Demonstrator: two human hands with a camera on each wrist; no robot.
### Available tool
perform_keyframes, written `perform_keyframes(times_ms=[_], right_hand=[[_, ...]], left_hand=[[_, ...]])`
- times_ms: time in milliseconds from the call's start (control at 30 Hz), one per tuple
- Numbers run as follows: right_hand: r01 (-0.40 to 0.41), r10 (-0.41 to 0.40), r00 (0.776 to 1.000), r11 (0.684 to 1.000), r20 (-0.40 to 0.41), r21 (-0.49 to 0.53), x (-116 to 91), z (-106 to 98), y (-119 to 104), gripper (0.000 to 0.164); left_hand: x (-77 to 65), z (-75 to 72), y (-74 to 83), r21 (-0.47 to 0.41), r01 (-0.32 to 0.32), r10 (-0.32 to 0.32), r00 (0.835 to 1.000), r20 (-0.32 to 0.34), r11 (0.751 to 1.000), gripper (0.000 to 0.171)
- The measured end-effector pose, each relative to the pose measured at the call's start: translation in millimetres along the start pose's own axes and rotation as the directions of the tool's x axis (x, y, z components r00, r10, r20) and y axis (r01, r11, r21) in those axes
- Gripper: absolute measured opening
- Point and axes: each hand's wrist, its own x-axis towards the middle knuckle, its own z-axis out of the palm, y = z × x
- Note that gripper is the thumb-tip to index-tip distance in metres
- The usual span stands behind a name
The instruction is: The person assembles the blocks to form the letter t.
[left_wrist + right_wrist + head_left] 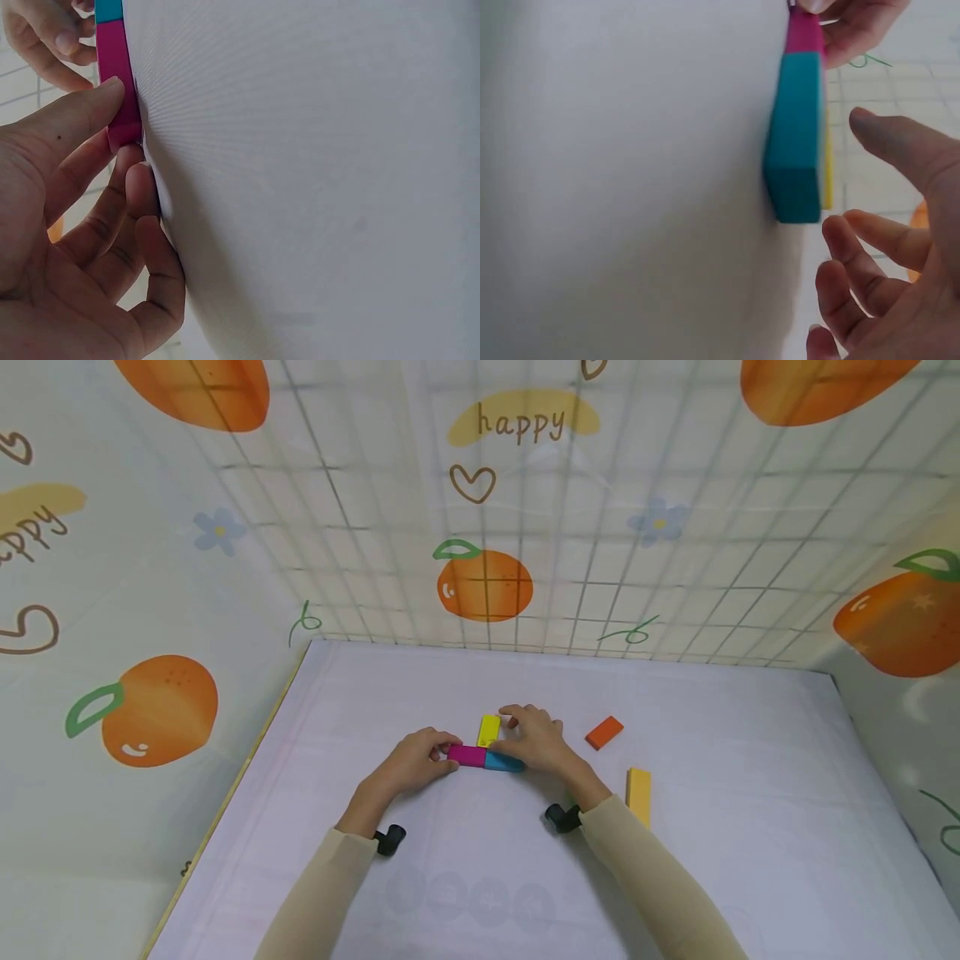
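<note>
A magenta block (pixel 467 756) and a blue block (pixel 504 762) lie end to end in a row on the white surface. My left hand (pixel 417 760) pinches the magenta block's left end between thumb and fingers; the left wrist view shows the thumb (pixel 112 91) on its face. Behind the row lies a yellow block (pixel 489 730). Over the blue block's right part is my right hand (pixel 538 740), its thumb near the yellow block. In the right wrist view its fingers are spread, apart from the blue block (pixel 793 127).
An orange block (pixel 604 732) lies to the right of my right hand. Nearer me, a yellow-orange block (pixel 639 793) is partly hidden by the right sleeve (pixel 652 868). A printed cloth (pixel 390 527) over a grid stands behind the table (pixel 750 793).
</note>
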Motion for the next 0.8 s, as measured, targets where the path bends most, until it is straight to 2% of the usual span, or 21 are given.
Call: perform_keyframes(times_ms=[233, 467, 800], right_hand=[[-0.011, 0.011, 0.998, 1.0, -0.054, 0.002, -14.9, -16.6, -2.1, 0.064], [0.048, -0.045, 0.991, 0.999, -0.127, 0.022, -38.5, -34.4, 6.3, 0.062], [0.094, -0.077, 0.97, 0.994, -0.231, 0.062, -73.3, -51.8, 22.0, 0.057]], left_hand=[[0.1, -0.1, -0.1, 0.0, -0.009, 0.009, 1.0, 0.0, 1.0, 0.036], [1.6, 1.7, -1.8, 0.011, -0.001, 0.001, 1.0, -0.003, 1.0, 0.036], [2.5, 3.2, -2.9, 0.013, -0.003, 0.003, 1.0, -0.008, 1.0, 0.037]])
